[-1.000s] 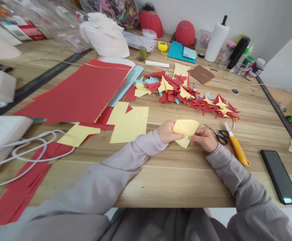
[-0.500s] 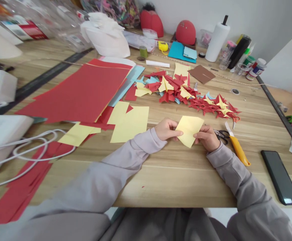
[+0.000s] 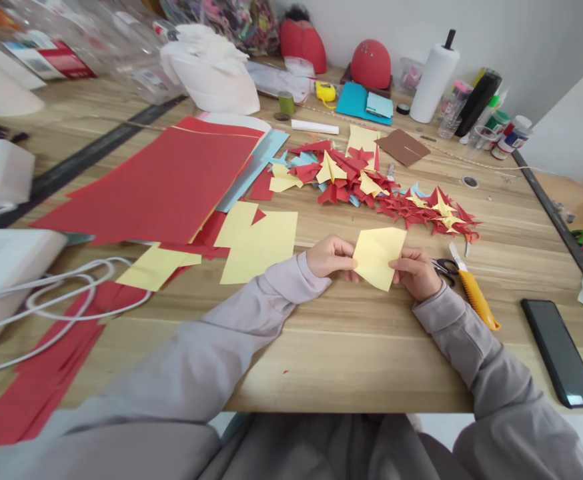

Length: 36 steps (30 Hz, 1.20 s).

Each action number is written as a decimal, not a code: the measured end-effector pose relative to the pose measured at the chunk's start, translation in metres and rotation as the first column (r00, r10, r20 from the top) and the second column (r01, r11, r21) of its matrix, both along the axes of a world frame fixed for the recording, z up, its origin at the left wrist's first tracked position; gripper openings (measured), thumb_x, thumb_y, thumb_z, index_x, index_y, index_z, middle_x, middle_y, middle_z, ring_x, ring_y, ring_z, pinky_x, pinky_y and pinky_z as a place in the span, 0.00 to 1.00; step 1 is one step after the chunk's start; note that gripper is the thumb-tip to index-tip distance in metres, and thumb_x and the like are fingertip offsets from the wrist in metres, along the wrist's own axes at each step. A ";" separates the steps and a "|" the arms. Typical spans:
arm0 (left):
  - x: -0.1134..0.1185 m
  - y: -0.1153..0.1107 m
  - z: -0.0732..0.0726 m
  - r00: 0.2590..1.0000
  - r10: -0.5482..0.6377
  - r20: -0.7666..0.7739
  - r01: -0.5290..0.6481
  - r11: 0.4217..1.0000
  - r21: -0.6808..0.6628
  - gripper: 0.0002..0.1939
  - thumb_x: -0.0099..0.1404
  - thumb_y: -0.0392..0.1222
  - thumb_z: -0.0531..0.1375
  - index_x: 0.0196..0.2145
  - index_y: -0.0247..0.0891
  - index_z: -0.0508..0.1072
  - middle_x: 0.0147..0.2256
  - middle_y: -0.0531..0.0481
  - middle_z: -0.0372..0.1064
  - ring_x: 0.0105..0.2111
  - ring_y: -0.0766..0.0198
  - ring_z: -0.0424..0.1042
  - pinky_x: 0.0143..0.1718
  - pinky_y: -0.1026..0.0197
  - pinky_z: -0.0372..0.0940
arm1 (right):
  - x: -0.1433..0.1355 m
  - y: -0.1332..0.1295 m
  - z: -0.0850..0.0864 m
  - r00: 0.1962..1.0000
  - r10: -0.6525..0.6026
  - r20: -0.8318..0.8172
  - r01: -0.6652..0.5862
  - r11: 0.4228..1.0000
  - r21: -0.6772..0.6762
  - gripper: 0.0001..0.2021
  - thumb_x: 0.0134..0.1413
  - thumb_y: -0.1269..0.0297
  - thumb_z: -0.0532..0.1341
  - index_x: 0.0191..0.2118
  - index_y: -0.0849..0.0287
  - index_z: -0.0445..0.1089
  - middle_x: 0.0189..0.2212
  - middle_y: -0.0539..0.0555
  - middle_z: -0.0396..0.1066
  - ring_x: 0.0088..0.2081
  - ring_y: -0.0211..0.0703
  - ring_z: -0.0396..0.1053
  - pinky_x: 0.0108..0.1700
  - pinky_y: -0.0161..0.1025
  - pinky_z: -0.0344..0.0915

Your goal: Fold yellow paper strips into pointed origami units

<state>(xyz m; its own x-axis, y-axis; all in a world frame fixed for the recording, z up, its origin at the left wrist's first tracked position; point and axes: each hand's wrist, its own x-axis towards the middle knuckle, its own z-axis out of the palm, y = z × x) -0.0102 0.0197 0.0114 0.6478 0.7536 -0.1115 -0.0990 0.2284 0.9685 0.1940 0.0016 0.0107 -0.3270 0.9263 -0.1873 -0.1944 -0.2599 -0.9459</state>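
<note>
Your left hand (image 3: 329, 257) and right hand (image 3: 420, 275) pinch yellow paper (image 3: 379, 257) between closed fingers (image 3: 346, 264), scissors (image 3: 445, 269) at its three o'clock.

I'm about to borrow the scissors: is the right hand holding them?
No, the right hand pinches the yellow paper, while the scissors lie on the table.

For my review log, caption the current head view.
Left hand and right hand hold yellow paper, folded paper shapes lying beyond.
</note>
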 end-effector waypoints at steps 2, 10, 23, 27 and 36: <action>0.000 0.000 -0.002 1.000 0.004 0.021 -0.004 1.000 0.013 0.06 0.44 0.36 0.63 0.21 0.28 0.76 0.19 0.44 0.72 0.18 0.65 0.70 0.19 0.67 0.65 | 0.000 0.000 0.001 1.000 -0.003 -0.001 0.003 1.000 0.002 0.09 0.33 0.67 0.65 0.12 0.61 0.67 0.07 0.48 0.64 0.11 0.31 0.58 0.16 0.29 0.53; -0.001 0.000 -0.003 1.000 -0.002 0.029 0.001 0.999 0.037 0.06 0.43 0.34 0.59 0.20 0.29 0.75 0.18 0.44 0.72 0.18 0.65 0.70 0.19 0.67 0.64 | 0.000 0.001 -0.001 1.000 -0.010 -0.014 0.011 1.000 0.005 0.09 0.35 0.67 0.65 0.12 0.60 0.66 0.07 0.47 0.63 0.11 0.31 0.58 0.17 0.30 0.52; 0.010 0.000 -0.012 0.919 0.350 0.179 -0.366 0.928 0.069 0.32 0.39 0.30 0.66 0.45 0.38 0.66 0.45 0.45 0.66 0.23 0.72 0.69 0.21 0.67 0.67 | 0.001 0.003 0.001 0.998 -0.051 -0.035 0.050 0.998 -0.026 0.10 0.34 0.66 0.64 0.11 0.60 0.66 0.07 0.48 0.62 0.11 0.31 0.57 0.17 0.31 0.50; 0.011 -0.001 -0.010 0.925 0.331 0.188 -0.361 0.918 0.161 0.24 0.40 0.36 0.68 0.39 0.36 0.73 0.50 0.42 0.59 0.31 0.68 0.70 0.28 0.66 0.69 | 0.000 0.002 0.002 0.998 -0.056 -0.009 0.056 0.998 -0.011 0.10 0.33 0.65 0.64 0.11 0.60 0.66 0.06 0.47 0.61 0.11 0.32 0.55 0.16 0.32 0.48; 0.012 -0.005 -0.009 0.921 0.381 0.080 -0.387 0.918 0.090 0.17 0.45 0.49 0.68 0.23 0.29 0.73 0.24 0.47 0.71 0.18 0.70 0.68 0.20 0.66 0.66 | 0.000 0.003 -0.002 0.991 -0.046 -0.128 0.059 0.994 0.097 0.18 0.47 0.58 0.61 0.12 0.60 0.64 0.06 0.47 0.56 0.12 0.31 0.52 0.18 0.34 0.46</action>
<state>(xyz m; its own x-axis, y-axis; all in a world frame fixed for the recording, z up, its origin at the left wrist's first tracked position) 0.0017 0.0146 0.0023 0.3092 0.9509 0.0088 -0.2173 0.0617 0.9742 0.1940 0.0044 0.0082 -0.2926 0.9547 -0.0536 -0.3240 -0.1517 -0.9338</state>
